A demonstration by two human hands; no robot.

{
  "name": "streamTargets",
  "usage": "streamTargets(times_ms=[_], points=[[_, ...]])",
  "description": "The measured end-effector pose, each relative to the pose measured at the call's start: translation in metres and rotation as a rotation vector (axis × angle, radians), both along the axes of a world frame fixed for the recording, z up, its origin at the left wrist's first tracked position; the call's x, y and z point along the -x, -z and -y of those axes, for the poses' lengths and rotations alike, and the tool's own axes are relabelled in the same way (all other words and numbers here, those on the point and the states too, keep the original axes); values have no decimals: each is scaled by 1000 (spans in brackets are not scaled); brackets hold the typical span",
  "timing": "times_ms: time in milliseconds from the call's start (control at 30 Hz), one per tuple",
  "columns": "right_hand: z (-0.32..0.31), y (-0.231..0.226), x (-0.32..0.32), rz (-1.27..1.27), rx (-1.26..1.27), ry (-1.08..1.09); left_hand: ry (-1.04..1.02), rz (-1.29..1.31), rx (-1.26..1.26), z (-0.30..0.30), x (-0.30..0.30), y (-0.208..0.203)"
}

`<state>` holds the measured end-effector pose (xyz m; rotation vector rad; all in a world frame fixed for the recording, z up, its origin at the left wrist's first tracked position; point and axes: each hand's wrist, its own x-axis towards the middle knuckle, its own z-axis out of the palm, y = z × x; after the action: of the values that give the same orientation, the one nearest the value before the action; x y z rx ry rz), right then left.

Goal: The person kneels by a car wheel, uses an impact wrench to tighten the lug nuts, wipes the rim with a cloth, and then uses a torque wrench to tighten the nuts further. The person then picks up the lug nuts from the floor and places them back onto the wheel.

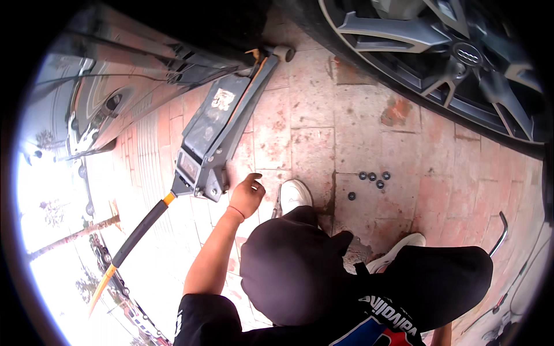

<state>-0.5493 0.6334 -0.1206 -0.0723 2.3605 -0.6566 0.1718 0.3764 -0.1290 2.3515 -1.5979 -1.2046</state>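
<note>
My left hand (248, 195) hangs over the paving beside the rear end of a grey floor jack (216, 118), with its fingers loosely bent and apart and nothing visible in them. The jack reaches under the side of a dark car (124, 95), and its black and yellow handle (138, 233) slants down to the left. Only a bit of my right forearm shows at the lower edge; the right hand itself is out of sight. In front of my feet lie several small dark nuts (371, 176), one of them set apart from the rest.
A large wheel (444, 52) with grey spokes fills the upper right. Behind my right knee a bent metal bar (502, 233) sticks out, partly hidden. Cables (522, 271) run along the right side. My white shoes (295, 195) stand on the reddish paving (311, 109).
</note>
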Motion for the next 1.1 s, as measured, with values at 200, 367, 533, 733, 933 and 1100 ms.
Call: streamTargets(times_ms=[200,367,533,733,933,1100], points=[[62,3,-27,-13,-122,-194,-421,226,75,-137,-86,16],[95,-15,-34,-69,-148,-334,-555,310,-123,-212,-157,37],[135,-44,-63,-111,-183,-441,-428,65,-457,-308,-36,92],[147,-46,-77,-100,-177,-487,-500,240,-150,-215,-48,145],[92,-84,-87,3,-485,-430,478,122,426,89,-8,13],[-14,-182,-138,60,-461,-153,1117,-143,26,157,228,-69]])
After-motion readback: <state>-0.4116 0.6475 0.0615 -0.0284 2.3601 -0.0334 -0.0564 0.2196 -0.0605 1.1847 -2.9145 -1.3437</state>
